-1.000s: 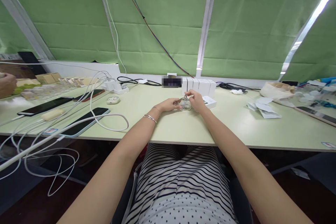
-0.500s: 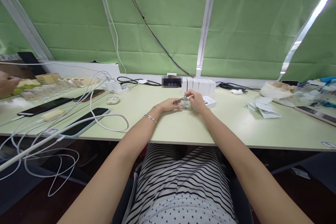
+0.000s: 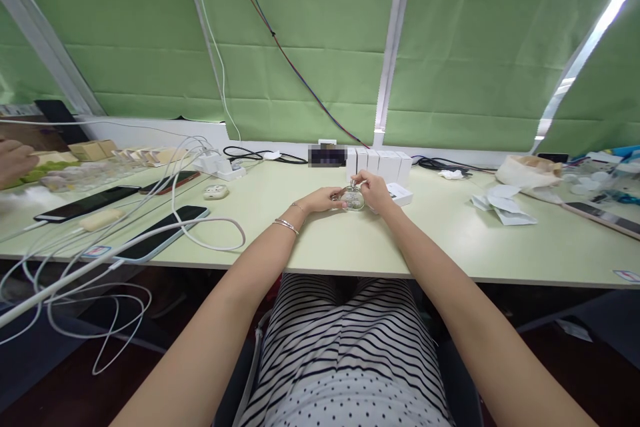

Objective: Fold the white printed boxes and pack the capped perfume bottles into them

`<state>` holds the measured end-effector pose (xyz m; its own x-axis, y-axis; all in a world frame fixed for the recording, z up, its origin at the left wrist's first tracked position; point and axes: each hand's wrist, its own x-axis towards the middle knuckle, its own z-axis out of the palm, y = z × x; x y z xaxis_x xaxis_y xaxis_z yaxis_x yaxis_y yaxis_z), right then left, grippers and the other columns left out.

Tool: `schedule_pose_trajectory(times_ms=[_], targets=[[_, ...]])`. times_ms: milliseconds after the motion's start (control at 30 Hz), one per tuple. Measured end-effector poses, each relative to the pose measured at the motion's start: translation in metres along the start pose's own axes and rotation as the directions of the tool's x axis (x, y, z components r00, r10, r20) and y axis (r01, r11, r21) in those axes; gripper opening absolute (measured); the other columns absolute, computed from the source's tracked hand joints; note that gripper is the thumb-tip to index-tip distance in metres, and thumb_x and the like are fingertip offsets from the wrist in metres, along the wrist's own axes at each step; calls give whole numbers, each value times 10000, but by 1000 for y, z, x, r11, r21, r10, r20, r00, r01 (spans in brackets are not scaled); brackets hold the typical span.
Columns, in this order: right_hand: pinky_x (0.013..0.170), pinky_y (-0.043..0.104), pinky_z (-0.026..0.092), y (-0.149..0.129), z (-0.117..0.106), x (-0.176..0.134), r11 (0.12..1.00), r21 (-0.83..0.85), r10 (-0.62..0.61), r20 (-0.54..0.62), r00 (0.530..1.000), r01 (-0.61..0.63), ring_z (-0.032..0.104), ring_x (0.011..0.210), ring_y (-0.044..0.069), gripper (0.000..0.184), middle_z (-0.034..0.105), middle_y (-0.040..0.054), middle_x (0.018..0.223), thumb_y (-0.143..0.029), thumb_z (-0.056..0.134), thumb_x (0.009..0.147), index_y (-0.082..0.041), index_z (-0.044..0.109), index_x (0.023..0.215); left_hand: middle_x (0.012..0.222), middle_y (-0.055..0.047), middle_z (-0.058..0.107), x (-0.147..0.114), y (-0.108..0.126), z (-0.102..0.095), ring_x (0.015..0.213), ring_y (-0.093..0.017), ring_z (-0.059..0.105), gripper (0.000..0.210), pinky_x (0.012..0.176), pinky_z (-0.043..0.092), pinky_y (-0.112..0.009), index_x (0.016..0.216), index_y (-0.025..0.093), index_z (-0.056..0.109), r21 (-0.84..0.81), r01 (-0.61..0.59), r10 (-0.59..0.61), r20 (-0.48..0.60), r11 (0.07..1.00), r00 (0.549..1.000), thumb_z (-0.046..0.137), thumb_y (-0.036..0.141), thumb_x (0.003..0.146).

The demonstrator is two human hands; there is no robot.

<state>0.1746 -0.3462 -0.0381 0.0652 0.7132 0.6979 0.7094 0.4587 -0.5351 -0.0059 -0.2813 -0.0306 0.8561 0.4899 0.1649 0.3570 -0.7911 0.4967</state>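
Both of my hands meet at a small, clear, round bottle (image 3: 353, 199) standing near the middle of the table, with faint lettering on its front. My left hand (image 3: 326, 199) grips its left side, thumb in front. Fingers of my right hand (image 3: 373, 189) pinch the thin neck at the top; what exactly lies under those fingertips is hidden. Just behind the right hand lies a flat white box (image 3: 400, 194) with print on it. A row of upright white boxes (image 3: 383, 161) stands farther back.
Phones (image 3: 163, 233) and looping white cables (image 3: 225, 221) crowd the left, near a round-cornered pale case (image 3: 216, 191). At far left another person's hand (image 3: 15, 160) is over small bottles and boxes. White paper packets (image 3: 504, 205) and a cloth bag (image 3: 527, 175) lie right.
My hands and the bottle look almost unchanged. At the far left, the other person's hand has shifted slightly.
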Motion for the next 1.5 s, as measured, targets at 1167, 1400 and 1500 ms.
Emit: schedule_pose_trajectory(times_ms=[1167,1400,1500], targets=[[778,333,489,2,0,1,1000,-19,-23,5,1000,23,655,822,189,346,723,15,876,-51,340,630,-218,608,770,742,8,461,2,-3,1,681,-144,412,316,640,307,-259,787,176,475,2,-5,5,11,1000,1000,539,484,769],[788,349,490,0,2,-3,1000,-5,-18,-20,1000,18,649,802,199,367,710,31,854,-62,349,634,-207,621,835,756,5,471,1,-1,0,695,-147,419,315,642,313,-258,815,168,503,-2,-17,17,12,1000,1000,538,478,772],[800,366,489,0,3,-5,1000,3,-20,-23,1000,20,645,821,210,379,700,46,864,-68,356,631,-199,620,870,752,6,474,1,-1,0,685,-145,418,309,636,311,-258,810,167,506,-8,-15,15,6,1000,1000,546,471,769]])
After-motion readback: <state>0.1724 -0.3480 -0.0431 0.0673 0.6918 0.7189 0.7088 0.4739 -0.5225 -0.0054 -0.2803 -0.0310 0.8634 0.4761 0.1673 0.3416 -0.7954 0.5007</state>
